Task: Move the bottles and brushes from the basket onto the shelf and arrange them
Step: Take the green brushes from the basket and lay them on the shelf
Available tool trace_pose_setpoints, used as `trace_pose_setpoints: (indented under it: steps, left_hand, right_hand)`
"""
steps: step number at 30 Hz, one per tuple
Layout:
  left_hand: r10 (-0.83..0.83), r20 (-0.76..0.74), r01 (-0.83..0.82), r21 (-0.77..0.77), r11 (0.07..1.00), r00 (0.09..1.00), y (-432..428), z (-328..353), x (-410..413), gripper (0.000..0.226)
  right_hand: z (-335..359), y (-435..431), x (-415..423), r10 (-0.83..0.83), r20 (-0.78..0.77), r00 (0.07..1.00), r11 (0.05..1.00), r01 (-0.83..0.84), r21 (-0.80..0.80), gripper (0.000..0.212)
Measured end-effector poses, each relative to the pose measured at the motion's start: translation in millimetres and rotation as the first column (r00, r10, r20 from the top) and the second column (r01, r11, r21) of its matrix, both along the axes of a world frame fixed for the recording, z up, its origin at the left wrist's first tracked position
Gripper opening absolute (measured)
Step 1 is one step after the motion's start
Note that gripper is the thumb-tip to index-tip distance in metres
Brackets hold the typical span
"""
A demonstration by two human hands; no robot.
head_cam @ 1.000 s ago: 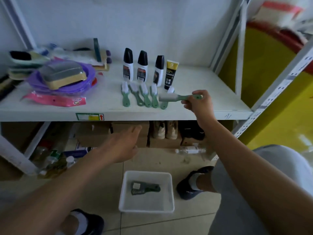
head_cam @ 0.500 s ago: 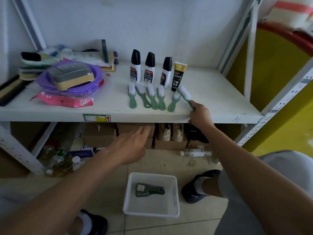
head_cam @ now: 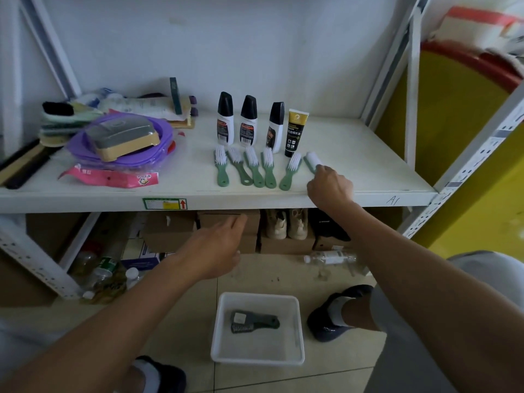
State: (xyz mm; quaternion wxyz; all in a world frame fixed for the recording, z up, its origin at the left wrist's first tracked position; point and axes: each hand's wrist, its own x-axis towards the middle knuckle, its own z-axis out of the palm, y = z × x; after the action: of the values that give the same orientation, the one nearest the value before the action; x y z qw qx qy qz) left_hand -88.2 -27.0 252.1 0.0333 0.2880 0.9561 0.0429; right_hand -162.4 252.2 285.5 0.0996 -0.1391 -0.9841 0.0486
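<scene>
My right hand [head_cam: 330,186] has its fingers curled round the green brush [head_cam: 312,161] handle, its head on the shelf [head_cam: 360,157] beside the neighbouring brush [head_cam: 289,170]. I'd square it parallel before letting go. Left hand [head_cam: 215,251] slack, empty; dark brush [head_cam: 253,322] waits in basket [head_cam: 301,330].

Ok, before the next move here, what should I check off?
1. Sixth brush down on the shelf: ok, at the row's right end.
2. Right hand off it: not ok, it grips that brush's handle.
3. Left hand free: ok, open, holding nothing.
4. Basket emptied: not ok, a dark brush lies in it.
5. Bottles upright: ok, standing behind the green brushes.
6. Row parallel: not ok, the sixth brush and the fifth brush slant toward each other at the heads.
</scene>
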Motion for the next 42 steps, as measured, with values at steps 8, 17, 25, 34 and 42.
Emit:
trace_pose_setpoints:
  steps: [8,17,25,34,42]
  left_hand:
    - [0.027,0.018,-0.026,-0.051,0.998,0.999,-5,-13,2,0.062]
    - [-0.006,0.163,0.023,-0.107,0.994,0.987,-1,-52,20,0.045]
    - [0.065,0.252,-0.032,-0.134,0.990,0.966,-14,-80,8,0.057]
    - [0.137,0.335,-0.069,-0.207,0.976,0.932,-15,-115,6,0.068]
    - [0.115,0.342,-0.044,-0.209,0.977,0.933,-16,-111,6,0.068]
  right_hand:
    - [-21,-28,52,0.308,-0.181,0.934,0.951,-0.297,0.084,0.016]
    - [-146,-87,92,0.442,0.308,0.843,0.889,-0.458,-0.023,0.026]
    - [-301,-87,96,0.344,0.665,0.663,0.932,-0.327,-0.156,0.031]
    - [-382,-93,97,0.385,0.687,0.617,0.922,-0.231,-0.310,0.033]
    - [-376,-92,95,0.415,0.658,0.629,0.908,-0.330,-0.257,0.029]
